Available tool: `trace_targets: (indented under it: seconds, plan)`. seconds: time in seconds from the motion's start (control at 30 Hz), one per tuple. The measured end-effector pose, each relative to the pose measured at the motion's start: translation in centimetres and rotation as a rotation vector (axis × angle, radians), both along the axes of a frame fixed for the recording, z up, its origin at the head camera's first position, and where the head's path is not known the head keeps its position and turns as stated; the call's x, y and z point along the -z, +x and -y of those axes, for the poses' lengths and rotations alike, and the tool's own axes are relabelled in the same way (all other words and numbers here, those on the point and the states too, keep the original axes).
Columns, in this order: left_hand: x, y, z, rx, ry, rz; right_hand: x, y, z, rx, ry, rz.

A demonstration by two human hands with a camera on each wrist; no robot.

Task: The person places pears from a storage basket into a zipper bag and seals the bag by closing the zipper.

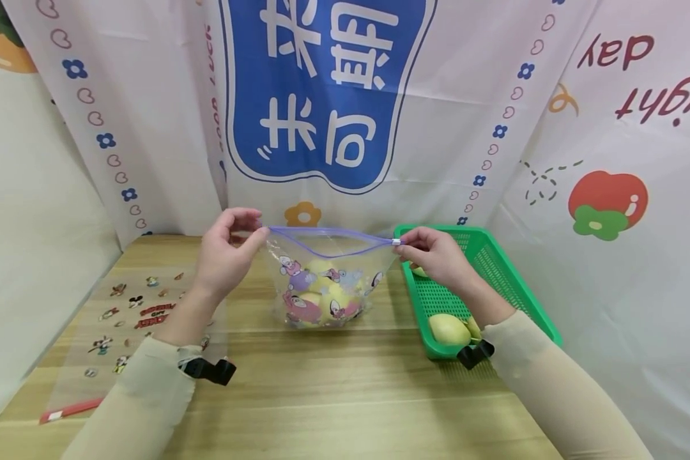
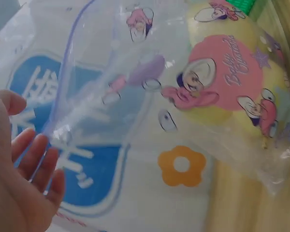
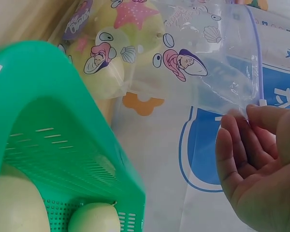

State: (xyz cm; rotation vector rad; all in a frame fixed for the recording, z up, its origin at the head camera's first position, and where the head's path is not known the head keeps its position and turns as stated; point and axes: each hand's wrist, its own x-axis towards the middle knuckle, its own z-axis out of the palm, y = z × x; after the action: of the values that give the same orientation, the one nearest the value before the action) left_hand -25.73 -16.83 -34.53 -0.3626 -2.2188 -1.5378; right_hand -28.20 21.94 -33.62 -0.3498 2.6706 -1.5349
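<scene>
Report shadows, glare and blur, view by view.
Head view: soft shadow on the pale wood-grain table below the green perforated plastic basket; left wrist view: hazy, slightly blurred, pale reflections on the transparent cartoon-printed plastic bag; right wrist view: white glint on the basket's rim.

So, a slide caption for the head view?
Left hand and right hand at top corners of an open bag of fruit.

Wood-grain table [image 1: 322, 402], light brown. Behind it a white cloth backdrop [image 1: 167, 83], creased — big blue panel [image 1: 324, 96] with white characters, orange flower print [image 1: 302, 207] lower down, heart-and-flower borders both sides. Right white sheet [image 1: 627, 306]: upside-down lettering, red fruit print [image 1: 612, 195]. Left sheet [image 1: 29, 185] mostly plain — orange fruit print at top. Lighting soft, fairly even.
</scene>
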Motion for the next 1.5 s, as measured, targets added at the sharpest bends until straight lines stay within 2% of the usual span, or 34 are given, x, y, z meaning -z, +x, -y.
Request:
trace_targets:
  seconds: [0.07,0.1,0.17,0.2,0.27,0.37,0.47,0.6,0.7,0.87,1.27,1.5]
  plan:
    - [-1.2,0.3,-1.7,-0.007,-0.070,-0.123,-0.1,0.1,0.1,-0.006,-0.007,-0.007]
    - [-1.8,0.4,-2.6,0.009,-0.117,-0.182,-0.1,0.1,0.1,-0.007,-0.008,-0.012]
    - [-3.1,0.5,-4.7,0.068,-0.224,-0.262,-0.2,0.2,0.1,-0.008,-0.012,-0.021]
    - [-3.7,0.5,-5.8,0.109,-0.278,-0.272,-0.2,0.2,0.1,-0.008,-0.013,-0.023]
    - [-4.7,0.4,-8.0,0.178,-0.385,-0.255,-0.2,0.2,0.1,-0.010,-0.015,-0.024]
    - [-5.6,0.0,-11.1,0.239,-0.533,-0.165,-0.2,0.3,0.2,-0.015,-0.014,-0.024]
    - [-5.9,-0.7,-13.7,0.255,-0.673,-0.092,-0.3,0.5,0.3,-0.022,-0.011,-0.029]
    - [-5.7,-1.5,-15.9,0.251,-0.809,-0.051,-0.5,0.8,0.4,-0.031,0.009,-0.046]
    - [-5.3,-1.8,-16.7,0.250,-0.840,-0.040,-0.7,1.0,0.5,-0.040,0.027,-0.065]
    - [-4.8,-1.9,-17.1,0.228,-0.840,-0.062,-0.8,1.0,0.6,-0.043,0.062,-0.097]
    - [-4.7,-1.4,-16.1,0.198,-0.873,-0.100,-1.3,1.1,1.0,-0.061,0.171,-0.149]
    - [-4.7,-1.5,-15.9,0.208,-0.888,-0.104,-1.4,1.2,1.3,-0.109,0.222,-0.261]
